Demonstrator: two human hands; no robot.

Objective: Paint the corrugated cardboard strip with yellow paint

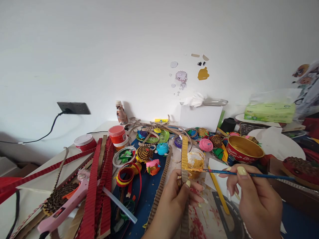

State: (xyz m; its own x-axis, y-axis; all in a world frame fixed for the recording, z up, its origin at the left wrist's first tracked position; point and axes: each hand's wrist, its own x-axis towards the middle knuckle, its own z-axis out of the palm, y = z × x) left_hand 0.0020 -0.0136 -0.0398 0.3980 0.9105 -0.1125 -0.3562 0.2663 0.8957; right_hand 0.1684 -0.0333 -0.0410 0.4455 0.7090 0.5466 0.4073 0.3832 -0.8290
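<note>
My left hand (179, 192) pinches a strip of corrugated cardboard (184, 151), holding it upright. The strip's upper part is coated yellow; below my fingers it is bare brown. My right hand (254, 196) grips a thin blue paintbrush (264, 175) between thumb and fingers, lying nearly level. Its yellow-loaded tip meets the strip's painted part just above my left fingers. Right behind the strip stands a tub of yellow paint (195, 162), its rim smeared with white and yellow. A yellow stick (219, 192) lies on the table between my hands.
Red-painted strips (91, 189) and a pink glue gun (66, 205) with a clear glue stick lie on the left. Red paint jars (117, 136), rolled cardboard coils (144, 154) and a green plate (163, 136) are further back. A red-gold bowl (245, 149) sits at right.
</note>
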